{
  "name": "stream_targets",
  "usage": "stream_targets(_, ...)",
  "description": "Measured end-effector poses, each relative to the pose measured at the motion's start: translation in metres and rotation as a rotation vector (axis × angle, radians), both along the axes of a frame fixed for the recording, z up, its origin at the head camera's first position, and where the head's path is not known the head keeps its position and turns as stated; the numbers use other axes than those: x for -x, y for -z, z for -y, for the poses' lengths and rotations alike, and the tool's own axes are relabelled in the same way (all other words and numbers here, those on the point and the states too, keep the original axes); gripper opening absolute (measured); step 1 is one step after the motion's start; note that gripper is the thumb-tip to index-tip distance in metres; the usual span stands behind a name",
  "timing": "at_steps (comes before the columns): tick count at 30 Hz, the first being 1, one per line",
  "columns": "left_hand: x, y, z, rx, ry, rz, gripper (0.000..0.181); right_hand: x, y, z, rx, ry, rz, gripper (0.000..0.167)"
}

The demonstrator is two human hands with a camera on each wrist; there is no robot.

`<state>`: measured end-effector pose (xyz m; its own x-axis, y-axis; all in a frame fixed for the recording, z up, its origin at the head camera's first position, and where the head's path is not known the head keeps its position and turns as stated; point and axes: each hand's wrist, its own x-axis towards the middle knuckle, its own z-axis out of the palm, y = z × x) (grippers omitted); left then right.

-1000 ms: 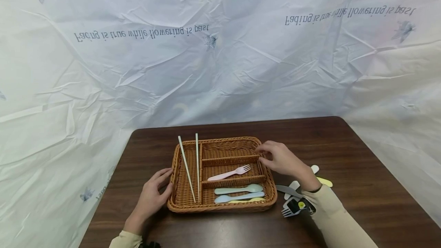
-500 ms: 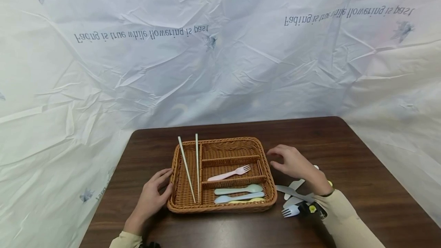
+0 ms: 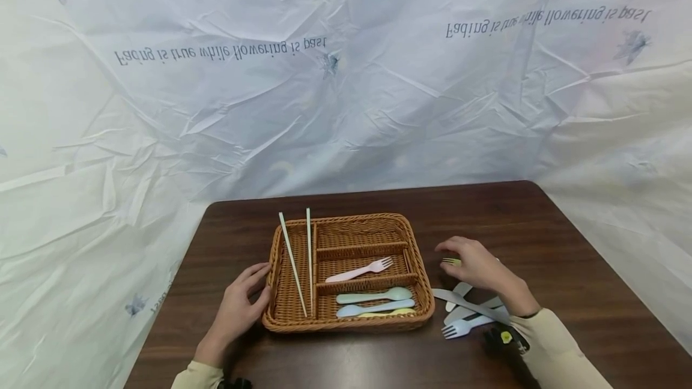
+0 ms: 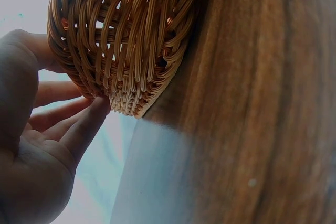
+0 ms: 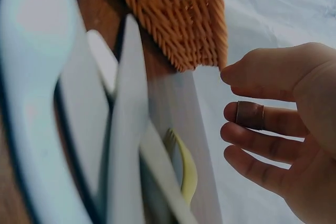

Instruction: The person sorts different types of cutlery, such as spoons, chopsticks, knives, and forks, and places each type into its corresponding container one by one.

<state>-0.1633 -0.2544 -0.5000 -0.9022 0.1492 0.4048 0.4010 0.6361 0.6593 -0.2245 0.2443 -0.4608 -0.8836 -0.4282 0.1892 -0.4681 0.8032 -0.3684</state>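
A brown wicker basket [image 3: 346,328] with several compartments stands on the table. My left hand [image 3: 238,302] touches its left outer wall, thumb and fingers loosely spread. In the left wrist view, fingertips [image 4: 94,109] rest against the weave. To the basket's right, my right hand [image 3: 478,266] hovers with relaxed fingers, holding nothing. Beneath and near it lie a yellow fork [image 3: 452,261], partly hidden by the hand, a grey knife [image 3: 467,304] and a pale blue fork [image 3: 459,328]. In the right wrist view the yellow fork [image 5: 187,171] lies beyond blurred pale cutlery, apart from the fingers.
Two chopsticks [image 3: 294,263] lean in the basket's left compartment. A pink fork [image 3: 359,271] lies in the middle one, with a green spoon [image 3: 373,297], a blue spoon [image 3: 375,309] and a yellow piece in front. A printed sheet [image 3: 346,125] hangs behind the table [image 3: 357,362].
My right hand has moved away from the basket's right rim, rightward and toward me, over the loose cutlery. The yellow fork's tines now show. The left hand stays put.
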Motion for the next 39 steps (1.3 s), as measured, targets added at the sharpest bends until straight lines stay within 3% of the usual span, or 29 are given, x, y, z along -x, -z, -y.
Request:
stream_targets(20, 0.0, -0.001, 0.001, 0.009, 0.008, -0.017, 0.043, 0.001, 0.014, -0.016, -0.09, 0.067, 0.009, 0.036)
stream_targets(27, 0.001, -0.002, 0.0, -0.003, -0.005, 0.048, 0.043, 0.002, 0.014, -0.017, -0.114, 0.076, 0.03, 0.036)
stream_targets(39, 0.001, -0.002, -0.001, 0.002, -0.007, -0.004, 0.042, 0.004, 0.015, -0.017, -0.127, 0.089, 0.046, 0.029)
